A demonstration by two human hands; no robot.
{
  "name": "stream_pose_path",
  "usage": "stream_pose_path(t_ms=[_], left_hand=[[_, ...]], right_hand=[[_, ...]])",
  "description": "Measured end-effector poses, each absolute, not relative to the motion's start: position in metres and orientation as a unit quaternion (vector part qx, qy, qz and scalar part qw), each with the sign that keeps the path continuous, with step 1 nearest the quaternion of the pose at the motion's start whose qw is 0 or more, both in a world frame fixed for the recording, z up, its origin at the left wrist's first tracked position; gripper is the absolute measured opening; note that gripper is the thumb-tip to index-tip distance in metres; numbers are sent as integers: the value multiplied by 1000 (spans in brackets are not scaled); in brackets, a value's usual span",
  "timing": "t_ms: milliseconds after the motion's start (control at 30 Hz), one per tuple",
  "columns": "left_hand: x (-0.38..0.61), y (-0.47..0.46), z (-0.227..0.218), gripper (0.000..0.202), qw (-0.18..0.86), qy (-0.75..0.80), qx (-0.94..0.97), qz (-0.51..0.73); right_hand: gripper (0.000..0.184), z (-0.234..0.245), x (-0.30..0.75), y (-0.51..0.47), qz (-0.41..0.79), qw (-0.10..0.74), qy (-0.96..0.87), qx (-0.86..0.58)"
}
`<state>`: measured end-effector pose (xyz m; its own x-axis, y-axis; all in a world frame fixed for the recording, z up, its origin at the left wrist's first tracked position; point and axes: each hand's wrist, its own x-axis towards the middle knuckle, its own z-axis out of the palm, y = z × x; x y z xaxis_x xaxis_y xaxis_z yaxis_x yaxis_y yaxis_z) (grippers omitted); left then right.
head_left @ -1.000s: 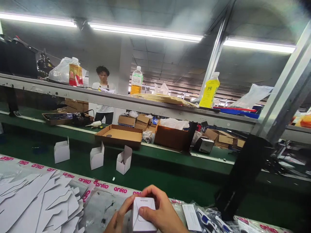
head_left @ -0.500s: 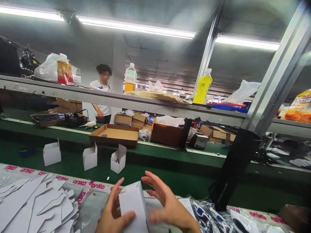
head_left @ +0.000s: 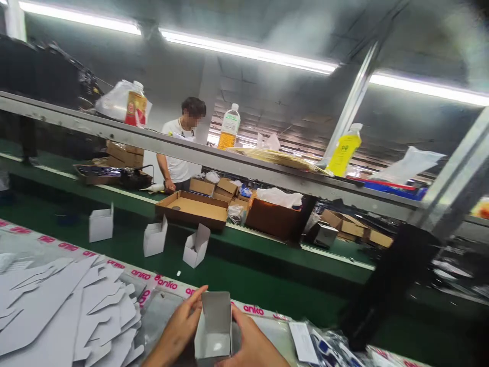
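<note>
A small white cardboard box point(head_left: 213, 334) is between my hands at the bottom middle, its flap raised and its open top turned towards me. The inside that shows is pale, with a bright spot at the bottom. My left hand point(head_left: 182, 326) grips its left side, fingers along the wall. On the right side my right hand point(head_left: 252, 340) is closed round it, thumb low at the front. To the left lies a heap of flat white box blanks point(head_left: 64, 311). Plastic-bagged items with a white card point(head_left: 303, 342) lie to the right.
Three white boxes with raised flaps point(head_left: 101, 224) stand on the green belt point(head_left: 244, 275) ahead. Behind them is a shallow brown tray point(head_left: 193, 210). A metal shelf point(head_left: 267, 176) with bottles crosses above; a black-wrapped post point(head_left: 389, 285) rises at right. A co-worker point(head_left: 179, 153) stands beyond.
The box has turned so that its open top faces me. My right hand, apart from it before, has closed on its side. The view has swung left, and the co-worker's head is lowered.
</note>
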<state>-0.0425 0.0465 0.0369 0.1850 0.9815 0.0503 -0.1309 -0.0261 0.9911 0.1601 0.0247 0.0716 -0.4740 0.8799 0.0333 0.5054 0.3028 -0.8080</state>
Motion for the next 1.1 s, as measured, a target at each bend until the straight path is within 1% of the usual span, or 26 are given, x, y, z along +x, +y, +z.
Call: stream_pose_path(t_ms=[33,100,133,167,233,267,333,433,533,567,633,700,767,833,900,933,1000,1033,1100], left_hand=[[-45,46,37,62,611,375,524,459],[-44,42,36,95,705,292,522,382],[-42,39,36,100,725,265,536,342],[-39,34,36,94,721,261,563,307],[-32,25,40,65,671,288,630,266],[-30,22,41,56,644,303,653,260],[-28,21,42,57,634,304,658,268],[-29,31,33,60,685,241,628,281],[-26,45,16,54,724,205,595,282],[-23,48,11,55,725,211,586,294],[-17,49,3,64,701,247,575,340],[-15,43,2,71,651,301,577,391],[-19,32,10,76,589,356,596,414],[-26,19,21,92,547,363,655,373],[-29,9,30,111,538,307,730,289],[-27,6,32,121,540,282,750,258],[-17,3,33,135,554,273,744,253],[-11,3,32,136,567,282,727,266],[-2,4,32,128,622,280,677,276]], right_hand=[[84,64,164,24,362,216,-774,-473],[72,48,172,22,283,158,-785,-529],[65,41,177,21,244,141,-782,-555],[58,37,183,20,219,132,-775,-578],[46,39,201,17,177,121,-750,-625],[42,44,212,15,148,115,-730,-657],[33,56,240,12,82,104,-676,-725],[35,67,281,9,11,77,-598,-798],[28,59,298,9,-4,56,-593,-803],[29,54,298,9,-8,60,-606,-793],[43,43,290,7,-24,72,-636,-768],[56,32,278,2,-44,72,-660,-747],[62,21,269,-7,-35,63,-684,-726],[63,9,266,-15,12,55,-711,-701],[60,1,270,-22,71,52,-732,-675],[62,0,275,-24,96,52,-741,-663],[65,5,286,-26,135,52,-757,-638],[64,11,293,-26,153,54,-766,-622],[58,26,302,-26,176,64,-782,-595]])
